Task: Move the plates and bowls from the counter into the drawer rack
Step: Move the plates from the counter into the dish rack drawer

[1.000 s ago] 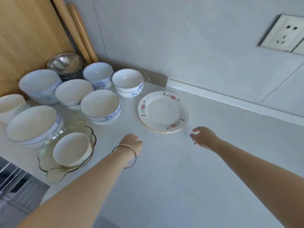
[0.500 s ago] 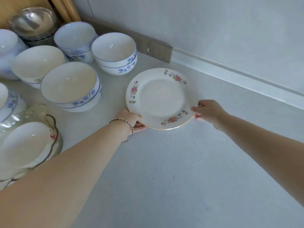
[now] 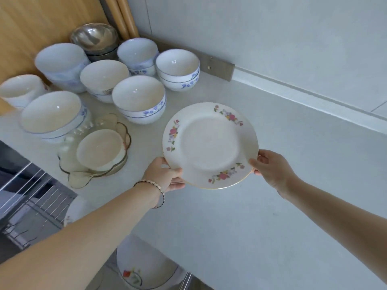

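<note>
Head view: your left hand (image 3: pixel 165 174) and right hand (image 3: pixel 270 168) each pinch opposite rims of the plate (image 3: pixel 209 145), beside the bowls (image 3: pixel 139 99) on the counter (image 3: pixel 251 227).

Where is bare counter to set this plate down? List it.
Free: the counter right of the flowered plate up to the wall ledge, and the stretch from the plate to the front edge. Crowded: the left corner, packed with bowls and the glass dish.

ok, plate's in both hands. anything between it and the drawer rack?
Partly. The glass dish holding a small bowl sits at the counter edge between the plate and the rack wires. Toward the near edge, only bare counter shows.
</note>
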A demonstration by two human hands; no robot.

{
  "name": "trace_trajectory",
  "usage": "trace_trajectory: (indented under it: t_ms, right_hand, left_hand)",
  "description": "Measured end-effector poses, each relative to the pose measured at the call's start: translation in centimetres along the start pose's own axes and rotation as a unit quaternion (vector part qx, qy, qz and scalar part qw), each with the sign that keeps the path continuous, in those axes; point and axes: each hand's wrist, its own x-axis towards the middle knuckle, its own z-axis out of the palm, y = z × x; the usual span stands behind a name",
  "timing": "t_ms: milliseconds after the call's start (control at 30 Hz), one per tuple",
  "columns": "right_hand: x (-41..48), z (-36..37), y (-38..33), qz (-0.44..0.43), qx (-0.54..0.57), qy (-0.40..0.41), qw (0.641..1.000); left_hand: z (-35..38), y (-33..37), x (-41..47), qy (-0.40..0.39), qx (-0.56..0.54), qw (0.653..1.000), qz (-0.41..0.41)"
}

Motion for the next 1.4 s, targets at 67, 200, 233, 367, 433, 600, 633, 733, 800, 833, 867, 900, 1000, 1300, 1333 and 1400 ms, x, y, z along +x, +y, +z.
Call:
trace_trajectory:
  t_ms: [67,200,233,367,433,600,633,733,800,833,867,900,1000,1300,1333,1400]
  right_hand:
    - [-3.9,1.2,-0.8,-0.003,0.006,-0.002,1.0]
    - [-12.7,4.9,-2.1,0.001,0.024,0.003,1.0]
    - [-15.0,6.1,-2.4,0.004,0.03,0.006,1.0]
    - [-24.0,11.7,-4.2,0.026,0.061,0.018,0.998]
    - [-27.7,14.4,-5.1,0.043,0.094,0.01,0.995]
    - [-34.2,21.0,-5.5,0.069,0.096,-0.017,0.993]
    - [-35.0,22.4,-5.2,0.079,0.105,-0.022,0.991]
    - [-36.5,26.1,-4.2,0.116,0.131,-0.039,0.984]
    - [-36.7,28.3,-3.5,0.136,0.15,-0.045,0.978]
    - [-36.6,29.3,-3.1,0.149,0.153,-0.046,0.976]
    - [-36.5,30.2,-2.7,0.164,0.153,-0.048,0.973]
    - [-36.3,31.1,-2.3,0.179,0.155,-0.051,0.97]
    - [-34.7,33.5,-1.3,0.207,0.155,-0.07,0.963]
    - [-27.3,38.3,-2.8,0.238,0.161,-0.071,0.955]
    - [-26.7,38.8,-3.2,0.243,0.164,-0.065,0.954]
    - [-25.4,39.9,-3.7,0.255,0.167,-0.052,0.951]
  left_hand:
    - [-2.5,-1.1,-2.6,-0.006,-0.009,1.0,0.007]
    - [-9.0,-3.7,-8.3,-0.032,-0.011,0.999,0.013]
    - [-10.9,-4.4,-9.9,-0.042,-0.01,0.999,0.016]
    - [-18.6,-6.2,-15.7,-0.098,0.031,0.994,0.022]
    - [-22.3,-7.2,-18.1,-0.102,0.046,0.994,0.012]
    - [-30.0,-9.9,-21.2,-0.083,0.104,0.991,-0.012]
    - [-31.2,-10.3,-21.3,-0.083,0.114,0.99,-0.018]
    - [-34.3,-11.7,-20.5,-0.08,0.136,0.987,-0.043]
    - [-35.8,-12.5,-19.5,-0.074,0.15,0.984,-0.066]
    - [-36.3,-12.9,-18.8,-0.071,0.155,0.982,-0.08]
    - [-36.8,-13.2,-18.2,-0.069,0.16,0.98,-0.094]
    - [-37.3,-13.5,-17.5,-0.068,0.167,0.978,-0.109]
    - [-38.3,-14.2,-15.1,-0.063,0.187,0.969,-0.146]
    - [-39.9,-11.8,-7.2,-0.043,0.214,0.957,-0.193]
    - [-40.1,-11.6,-6.2,-0.041,0.219,0.955,-0.197]
    - [-40.5,-11.1,-4.3,-0.04,0.23,0.951,-0.205]
